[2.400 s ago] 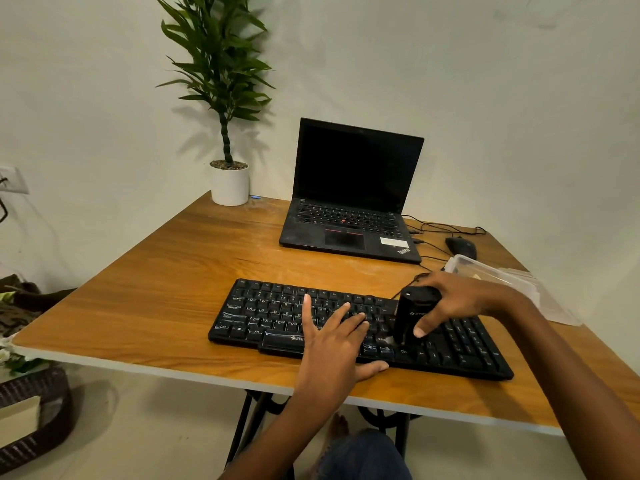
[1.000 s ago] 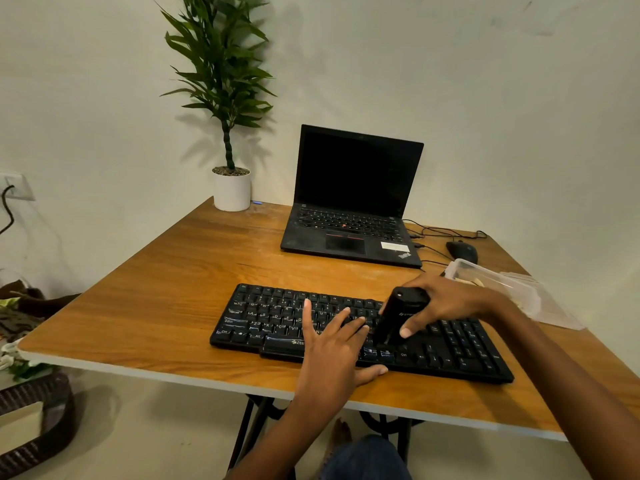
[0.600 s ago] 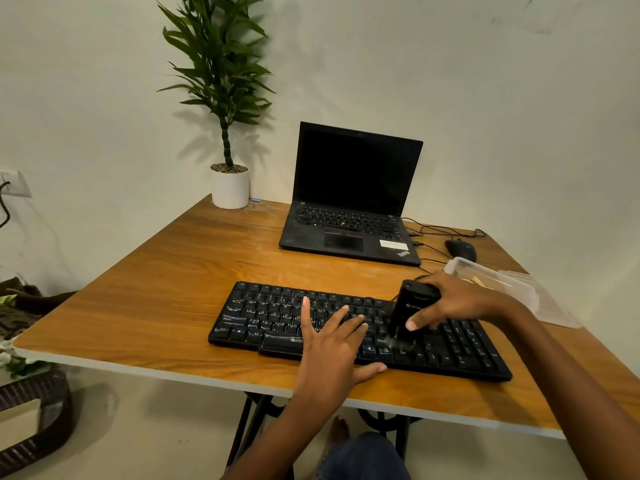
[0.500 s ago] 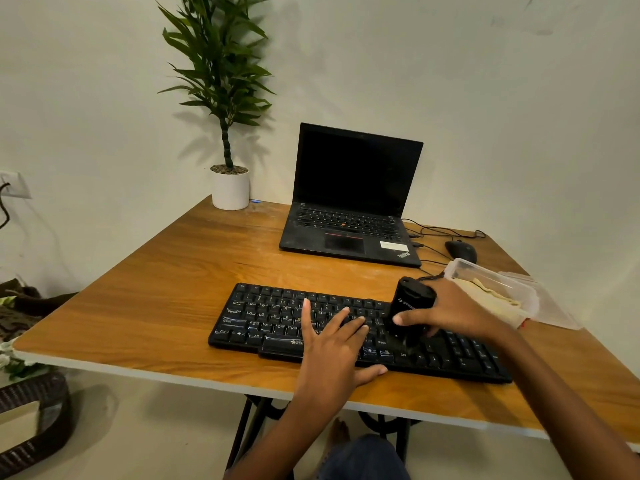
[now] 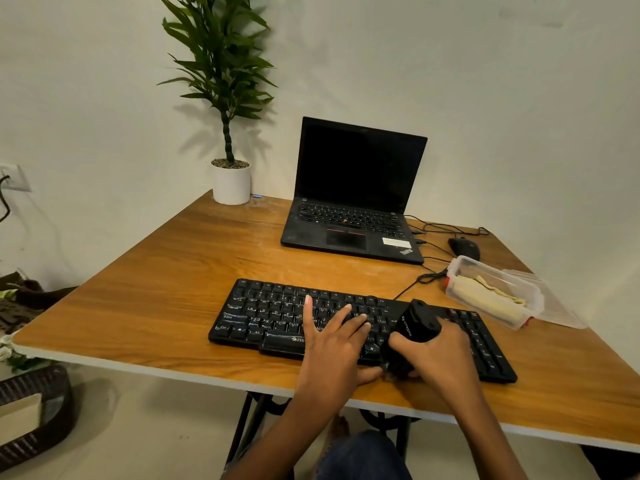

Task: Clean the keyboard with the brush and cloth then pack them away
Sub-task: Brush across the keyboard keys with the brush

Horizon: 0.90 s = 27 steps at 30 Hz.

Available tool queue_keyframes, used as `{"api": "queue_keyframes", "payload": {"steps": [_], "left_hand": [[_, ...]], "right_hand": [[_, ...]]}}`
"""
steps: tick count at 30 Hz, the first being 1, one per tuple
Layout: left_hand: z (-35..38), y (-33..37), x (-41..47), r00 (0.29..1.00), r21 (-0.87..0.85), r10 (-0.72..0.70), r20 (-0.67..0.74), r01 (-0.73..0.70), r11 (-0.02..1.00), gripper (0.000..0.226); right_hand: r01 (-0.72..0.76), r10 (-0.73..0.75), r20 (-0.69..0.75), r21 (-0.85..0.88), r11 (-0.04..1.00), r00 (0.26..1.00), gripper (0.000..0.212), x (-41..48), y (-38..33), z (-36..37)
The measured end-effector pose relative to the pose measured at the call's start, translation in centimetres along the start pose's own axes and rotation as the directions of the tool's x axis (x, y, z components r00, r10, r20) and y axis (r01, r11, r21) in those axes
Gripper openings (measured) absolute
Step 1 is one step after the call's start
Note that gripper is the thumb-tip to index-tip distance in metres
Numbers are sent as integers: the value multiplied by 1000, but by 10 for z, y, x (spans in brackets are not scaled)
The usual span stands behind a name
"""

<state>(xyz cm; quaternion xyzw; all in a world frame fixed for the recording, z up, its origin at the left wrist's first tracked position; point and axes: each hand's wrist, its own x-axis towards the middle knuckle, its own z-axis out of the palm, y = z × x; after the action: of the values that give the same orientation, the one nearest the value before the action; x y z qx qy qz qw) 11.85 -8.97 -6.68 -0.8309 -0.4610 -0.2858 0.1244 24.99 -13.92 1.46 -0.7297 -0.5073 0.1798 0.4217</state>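
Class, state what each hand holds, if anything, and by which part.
The right hand grips the brush around its lower half; the left hand holds nothing, lying flat on the keyboard.

1. My left hand (image 5: pixel 332 344) lies flat across the middle of the keyboard (image 5: pixel 277 313), and my right hand (image 5: pixel 443 358) grips the brush (image 5: pixel 414 329) just beside it, so leftward travel is blocked.
2. To the right, the keyboard's end keys lie uncovered.
3. Beyond them, the open plastic container (image 5: pixel 502 275) stands near the keyboard's far right corner.
4. A cable (image 5: pixel 426 276) crosses the gap between keyboard and container.
5. The laptop (image 5: pixel 353 220) and mouse (image 5: pixel 464 247) close off the back.
6. The table (image 5: pixel 156 306) offers wide bare wood on the left, up to the plant pot (image 5: pixel 231 183).
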Motion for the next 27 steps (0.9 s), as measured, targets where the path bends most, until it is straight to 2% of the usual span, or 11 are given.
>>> {"api": "queue_keyframes", "payload": {"steps": [4,7,9,11,15,18,19,22,23,25,27], "left_hand": [[-2,1,0,1000,-28,-12,25,13,1000,64],[-2,1,1,999,-37,-14,34,15,999,62],[-3,2,0,999,-47,-13,42,15,999,65],[-4,1,1,999,-51,-22,45,24,998,67],[-4,0,0,998,-57,-22,52,24,998,64],[-5,1,1,998,-62,-24,54,27,998,66],[-5,1,1,998,-62,-28,53,31,998,66],[-4,1,1,998,-62,-23,61,26,998,66],[-4,1,1,998,-60,-19,63,23,998,67],[-4,0,1,998,-60,-23,60,27,998,67],[-4,0,2,998,-64,-27,56,31,997,67]], "right_hand": [[89,-97,-54,-135,987,994,21,5,-1,3],[40,-33,40,-185,982,999,24,12,-3,-2],[5,4,47,-183,983,999,26,15,-4,-5],[39,-41,-13,-172,984,999,23,14,-5,-3],[8,4,105,-121,993,994,18,11,-4,-7],[27,-29,-15,-86,996,999,18,14,0,-7],[42,-42,9,-70,997,999,17,15,-1,-7],[-3,17,216,-62,998,976,18,20,-6,-16],[-12,31,214,-92,996,976,18,25,-7,-20],[30,-17,81,-169,985,997,17,38,-11,-25],[37,-39,-32,-73,997,999,16,46,-16,-27]]}}
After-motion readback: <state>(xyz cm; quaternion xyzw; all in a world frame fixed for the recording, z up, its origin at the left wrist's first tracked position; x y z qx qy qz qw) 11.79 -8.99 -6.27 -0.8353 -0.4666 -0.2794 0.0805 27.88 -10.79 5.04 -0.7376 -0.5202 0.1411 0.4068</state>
